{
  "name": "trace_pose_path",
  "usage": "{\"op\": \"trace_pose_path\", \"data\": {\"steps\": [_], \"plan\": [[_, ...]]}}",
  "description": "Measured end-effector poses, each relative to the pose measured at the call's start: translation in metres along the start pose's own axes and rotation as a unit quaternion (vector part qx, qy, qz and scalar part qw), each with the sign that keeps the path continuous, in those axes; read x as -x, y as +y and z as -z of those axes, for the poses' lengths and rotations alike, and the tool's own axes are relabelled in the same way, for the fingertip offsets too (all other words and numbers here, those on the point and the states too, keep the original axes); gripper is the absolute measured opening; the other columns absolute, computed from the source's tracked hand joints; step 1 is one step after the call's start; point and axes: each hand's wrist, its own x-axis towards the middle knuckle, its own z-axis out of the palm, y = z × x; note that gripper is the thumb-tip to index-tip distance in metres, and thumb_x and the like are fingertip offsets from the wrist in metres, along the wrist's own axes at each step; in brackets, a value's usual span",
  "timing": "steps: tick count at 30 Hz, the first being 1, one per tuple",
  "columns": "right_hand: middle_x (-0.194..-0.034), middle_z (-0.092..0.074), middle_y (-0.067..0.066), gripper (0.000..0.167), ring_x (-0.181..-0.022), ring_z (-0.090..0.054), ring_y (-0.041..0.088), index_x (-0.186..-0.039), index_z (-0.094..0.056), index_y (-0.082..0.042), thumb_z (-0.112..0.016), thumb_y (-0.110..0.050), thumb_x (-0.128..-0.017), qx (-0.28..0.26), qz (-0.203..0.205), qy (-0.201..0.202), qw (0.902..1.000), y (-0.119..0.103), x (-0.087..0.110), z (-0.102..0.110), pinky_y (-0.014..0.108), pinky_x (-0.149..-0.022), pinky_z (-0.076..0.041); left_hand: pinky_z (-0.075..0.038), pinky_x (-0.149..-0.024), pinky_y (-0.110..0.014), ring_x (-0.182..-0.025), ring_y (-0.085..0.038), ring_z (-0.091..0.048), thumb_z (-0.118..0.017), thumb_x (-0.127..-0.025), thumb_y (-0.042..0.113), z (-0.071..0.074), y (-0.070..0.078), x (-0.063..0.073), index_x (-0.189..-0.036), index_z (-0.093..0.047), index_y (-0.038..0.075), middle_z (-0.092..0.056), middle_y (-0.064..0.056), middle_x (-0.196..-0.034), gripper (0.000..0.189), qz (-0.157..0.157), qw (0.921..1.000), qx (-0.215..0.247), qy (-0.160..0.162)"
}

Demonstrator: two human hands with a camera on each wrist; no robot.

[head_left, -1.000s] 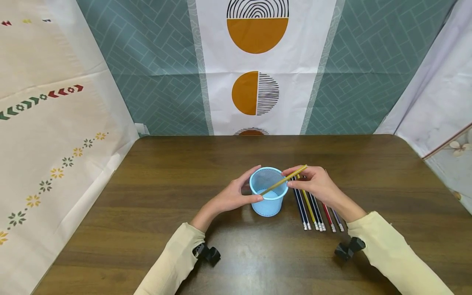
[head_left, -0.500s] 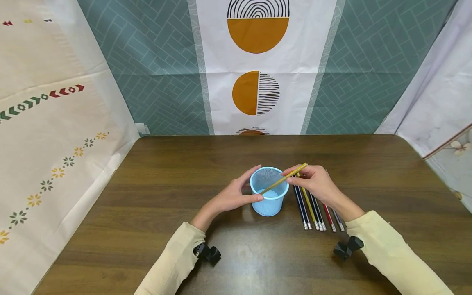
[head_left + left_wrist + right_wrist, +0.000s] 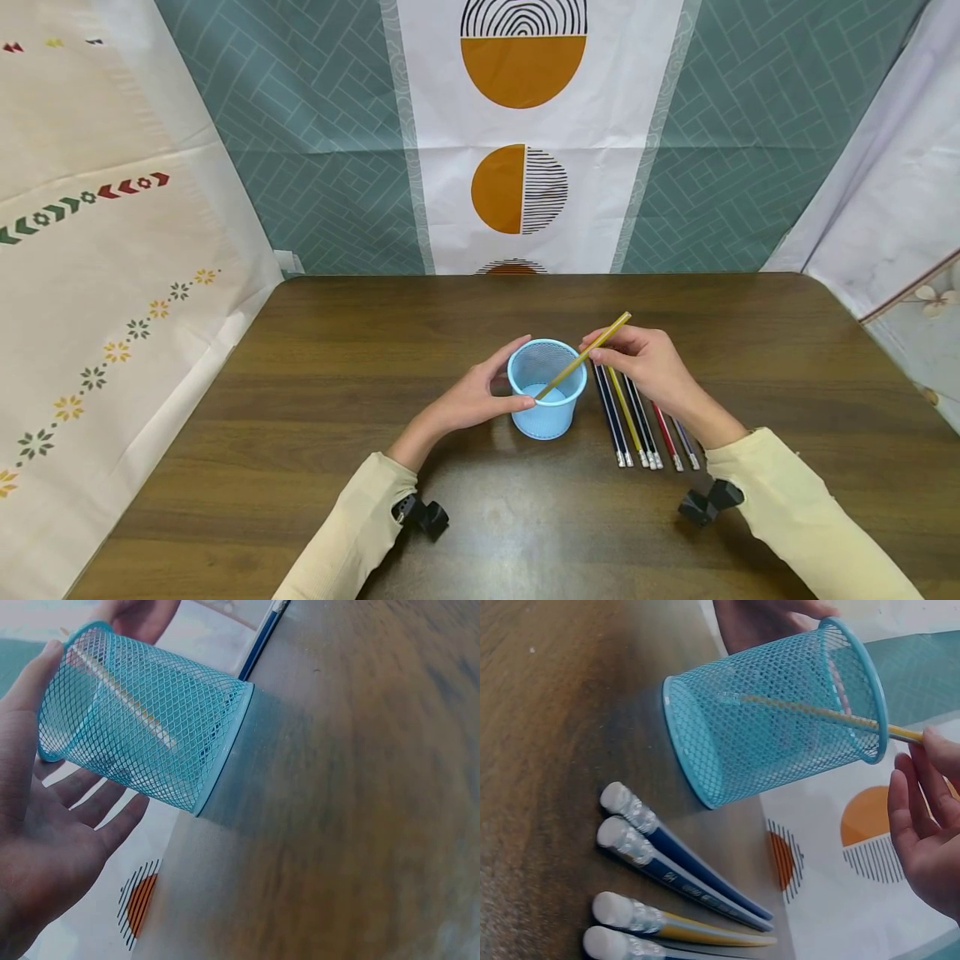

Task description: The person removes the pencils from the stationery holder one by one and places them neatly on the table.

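Observation:
A light-blue mesh pencil cup (image 3: 543, 423) stands upright on the table. My left hand (image 3: 474, 402) holds it from the left, thumb at the near rim and fingers around the far side. My right hand (image 3: 647, 364) pinches a yellow pencil (image 3: 604, 337) between thumb and fingers near its upper part. That pencil slants down to the left, over the rim, and its lower end shows through the mesh inside the cup (image 3: 780, 712). In the left wrist view, a whitish end of the pencil (image 3: 144, 714) is visible through the mesh.
Right of the cup lies a row of pencils, eraser ends toward me: several dark blue pencils (image 3: 610, 417), a yellow one (image 3: 627, 417), a red one (image 3: 666, 435) and a purplish one (image 3: 686, 445). The wooden table (image 3: 360, 350) ends at a hanging patterned cloth (image 3: 330, 183).
My right hand has risen and shifted slightly right, tilting the yellow pencil steeper with its lower end in the cup. The left hand and the cup stay in place.

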Motion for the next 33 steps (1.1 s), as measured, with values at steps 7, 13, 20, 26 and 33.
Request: {"op": "trace_pose_path", "data": {"steps": [7,13,20,26,33], "plan": [[-0.095,-0.072,0.001,0.019,-0.085,-0.069,0.015,-0.107,-0.064,0.012,-0.065,0.002,-0.090,-0.043,0.013,0.013,0.9989,-0.005,0.001,0.004,0.029,-0.077,-0.055,-0.046,-0.097,-0.038,-0.117,-0.032,-0.056,-0.073,-0.087,0.025,0.001,-0.003,0.000,-0.154,-0.024,0.015,-0.049,-0.015,-0.138,0.084,-0.006,0.9999,-0.012,0.001],[-0.095,-0.072,0.003,0.017,-0.084,-0.070,0.017,-0.107,-0.060,0.016,-0.060,0.006,-0.092,-0.085,0.042,0.024,0.9952,-0.011,0.001,0.007,0.030,-0.076,-0.056,-0.045,-0.097,-0.040,-0.116,-0.032,-0.057,-0.074,-0.087,0.023,0.001,-0.002,0.000,-0.154,-0.024,0.015,-0.050,-0.016,-0.137,0.084,-0.003,1.0000,-0.009,0.000],[-0.091,-0.070,0.002,0.013,-0.083,-0.069,0.013,-0.102,-0.063,0.008,-0.056,0.011,-0.092,-0.103,0.070,0.053,0.9908,-0.024,0.002,0.010,0.028,-0.075,-0.055,-0.045,-0.098,-0.041,-0.117,-0.029,-0.056,-0.074,-0.086,0.025,0.001,-0.002,0.000,-0.154,-0.025,0.017,-0.048,-0.013,-0.139,0.085,0.003,0.9998,-0.019,0.005],[-0.091,-0.069,0.003,0.014,-0.084,-0.069,0.013,-0.102,-0.063,0.007,-0.056,0.012,-0.091,-0.138,0.085,0.074,0.9840,-0.032,0.003,0.016,0.026,-0.076,-0.055,-0.045,-0.098,-0.042,-0.118,-0.031,-0.055,-0.075,-0.086,0.032,0.001,-0.003,-0.001,-0.154,-0.025,0.016,-0.046,-0.013,-0.140,0.086,-0.003,0.9998,-0.020,0.004],[-0.090,-0.063,0.008,0.016,-0.080,-0.068,0.015,-0.102,-0.064,-0.003,-0.057,0.008,-0.092,-0.153,0.087,0.083,0.9809,-0.035,0.005,0.022,0.029,-0.075,-0.055,-0.044,-0.099,-0.041,-0.120,-0.029,-0.053,-0.074,-0.086,0.034,0.000,-0.003,-0.001,-0.154,-0.026,0.017,-0.044,-0.012,-0.142,0.085,0.000,0.9997,-0.024,0.006]]}}
